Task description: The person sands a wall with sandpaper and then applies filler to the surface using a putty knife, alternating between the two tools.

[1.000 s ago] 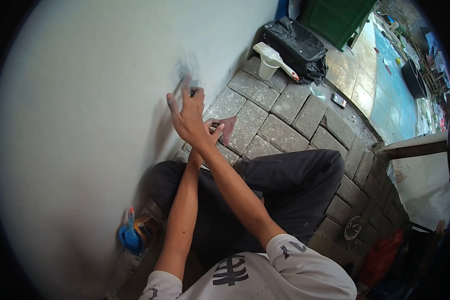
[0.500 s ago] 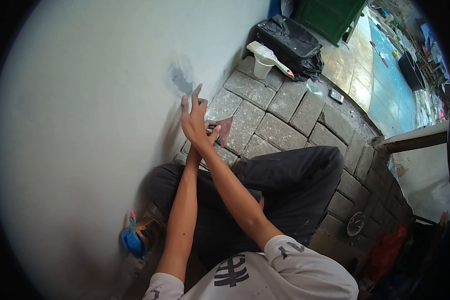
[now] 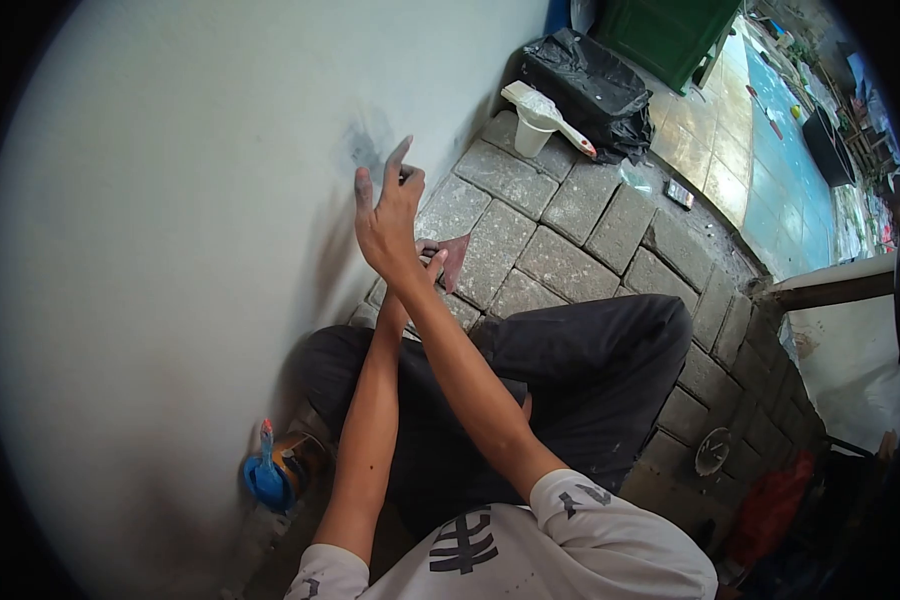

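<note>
My right hand [image 3: 388, 215] is raised beside the pale wall [image 3: 190, 220], just below a grey smudged patch [image 3: 363, 148]. Its thumb and index finger are spread, the other fingers are bent, and nothing shows between them. Grey dust coats the fingertips. The right forearm crosses over my left wrist. Beyond that crossing, my left hand [image 3: 433, 257] pinches a reddish-brown, roughly triangular piece [image 3: 456, 262] above the paving; part of this hand is hidden behind the right wrist.
A white cup [image 3: 532, 136] with a white-handled tool [image 3: 560, 122] across it stands by a black plastic-covered bin [image 3: 590, 85]. Behind is a green box [image 3: 665, 40]. Grey pavers [image 3: 550, 262] surround my crossed legs. A blue-handled brush [image 3: 266, 470] rests on a can at the wall's lower left.
My right hand has risen slightly, with its thumb and index finger farther apart. My left hand keeps the reddish-brown piece in nearly the same place. The view has shifted a little.
</note>
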Available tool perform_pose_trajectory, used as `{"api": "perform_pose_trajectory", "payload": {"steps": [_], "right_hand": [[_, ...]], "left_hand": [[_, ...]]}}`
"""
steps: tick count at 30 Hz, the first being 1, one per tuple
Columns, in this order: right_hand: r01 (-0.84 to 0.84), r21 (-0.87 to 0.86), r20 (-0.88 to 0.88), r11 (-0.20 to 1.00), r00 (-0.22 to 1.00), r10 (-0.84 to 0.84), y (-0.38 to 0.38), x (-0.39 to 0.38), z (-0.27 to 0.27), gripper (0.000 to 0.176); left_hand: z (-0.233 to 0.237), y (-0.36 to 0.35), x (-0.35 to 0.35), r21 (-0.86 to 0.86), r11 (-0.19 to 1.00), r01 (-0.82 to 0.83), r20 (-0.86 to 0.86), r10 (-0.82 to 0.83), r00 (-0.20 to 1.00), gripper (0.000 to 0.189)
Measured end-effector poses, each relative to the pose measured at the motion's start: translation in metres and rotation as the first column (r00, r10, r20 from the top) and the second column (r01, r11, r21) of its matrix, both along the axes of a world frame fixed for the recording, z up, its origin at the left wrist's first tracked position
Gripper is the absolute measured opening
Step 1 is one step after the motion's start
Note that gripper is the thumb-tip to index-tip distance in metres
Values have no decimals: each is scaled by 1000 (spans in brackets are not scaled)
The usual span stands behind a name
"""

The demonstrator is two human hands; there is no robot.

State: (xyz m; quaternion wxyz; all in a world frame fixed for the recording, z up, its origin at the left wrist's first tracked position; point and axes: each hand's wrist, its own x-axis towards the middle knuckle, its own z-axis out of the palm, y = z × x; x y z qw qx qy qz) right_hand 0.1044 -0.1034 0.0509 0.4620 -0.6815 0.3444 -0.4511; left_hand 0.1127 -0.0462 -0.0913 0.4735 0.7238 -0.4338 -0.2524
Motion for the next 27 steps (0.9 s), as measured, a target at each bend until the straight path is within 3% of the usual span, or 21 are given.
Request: {"api": "perform_pose_trajectory", "payload": {"steps": [1,3,5,6,8,10,12,16,18,20,22,23,25,27], "right_hand": [[26,-19,42,999,999,-25,4,1,6,80],[-24,-28,-23,999,999,24,9,5,16,80],[-59,-59,-77,996,996,54,7,5,29,80],[6,-41,4,999,1000,-5,9,2,34,80],[59,-13,80,998,995,-58,12,1,40,80],[-51,-106,-106,993,994,40,14,2,44,80],[-32,-109,-92,994,996,22,18,2,43,80],[-36,-118,-69,992,997,28,22,7,50,80],[-52,-85,-77,995,996,46,25,6,52,81],[-59,-67,-76,996,996,54,22,6,54,82],[4,-9,61,1000,998,-4,21,5,46,84],[1,-10,59,1000,998,0,20,5,43,84],[-102,-45,-157,994,983,94,19,4,39,88],[-73,-18,-60,997,996,72,19,1,39,88]], "left_hand": [[10,1,-3,6,1000,-7,-2,7,1000,30],[38,1,-9,199,980,-16,-3,17,1000,31],[14,1,-4,134,991,-23,17,21,1000,31],[0,-1,1,67,997,-34,31,32,999,31],[6,-3,0,79,996,-31,10,30,999,31],[10,1,-3,102,994,-29,-12,31,999,30],[18,-1,-3,157,987,-29,0,29,1000,30],[22,-1,-4,75,996,-46,38,43,998,29],[35,1,-6,200,980,-23,51,13,999,33],[29,-1,-5,135,990,-25,50,18,999,32],[22,-2,-4,71,997,-37,38,35,999,31],[18,-2,-2,76,996,-36,47,33,998,32],[15,1,-3,86,996,-36,54,32,998,32],[15,-1,-1,83,996,-19,35,17,999,32]]}}
